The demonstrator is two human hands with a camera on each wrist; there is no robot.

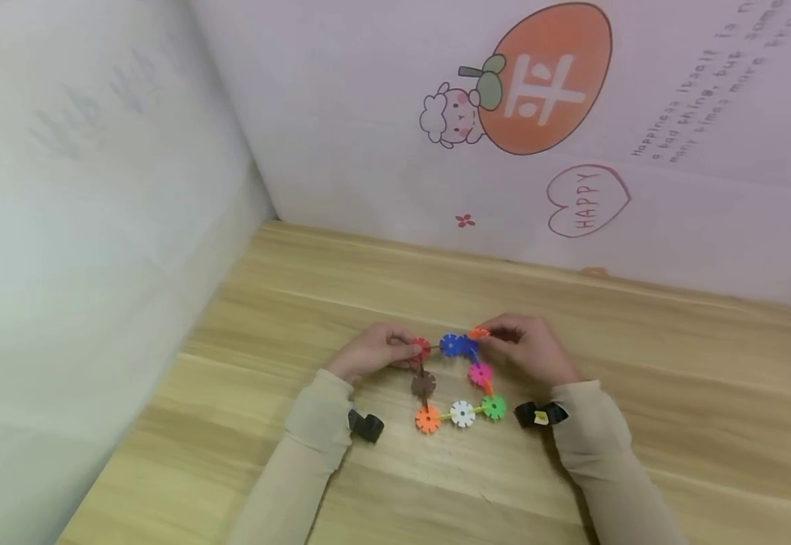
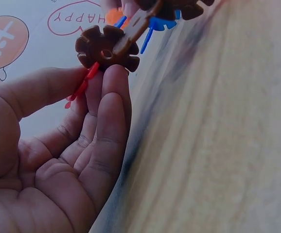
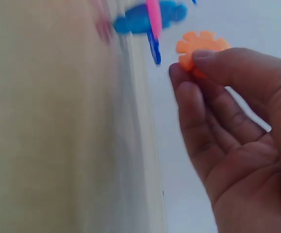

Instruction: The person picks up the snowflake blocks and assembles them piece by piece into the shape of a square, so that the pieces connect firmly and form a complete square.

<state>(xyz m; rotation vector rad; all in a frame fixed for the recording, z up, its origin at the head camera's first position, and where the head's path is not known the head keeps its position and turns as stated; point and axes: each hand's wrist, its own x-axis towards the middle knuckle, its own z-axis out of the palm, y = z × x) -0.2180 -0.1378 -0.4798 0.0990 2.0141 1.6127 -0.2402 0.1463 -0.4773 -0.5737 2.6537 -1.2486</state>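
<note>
Notched plastic discs, slotted into one another, form a roughly square ring in the head view. At its far left corner my left hand (image 1: 375,353) pinches a red notched disc (image 2: 84,83) between thumb and fingers. A brown notched disc (image 2: 106,51) joins it just above the fingertips. My right hand (image 1: 533,345) pinches an orange notched disc (image 3: 199,46) at the far right corner, close beside blue notched discs (image 1: 450,346). Down the right side come a pink disc (image 1: 480,374) and a green disc (image 1: 494,407). The near side holds a white disc (image 1: 462,413) and another orange disc (image 1: 427,419).
The ring is over a wood-grain tabletop (image 1: 286,318). A printed white wall covering (image 1: 368,136) rises behind the table, and another pale covering (image 1: 109,227) stands along its left edge. Each wrist wears a black camera mount, one on the left (image 1: 368,428).
</note>
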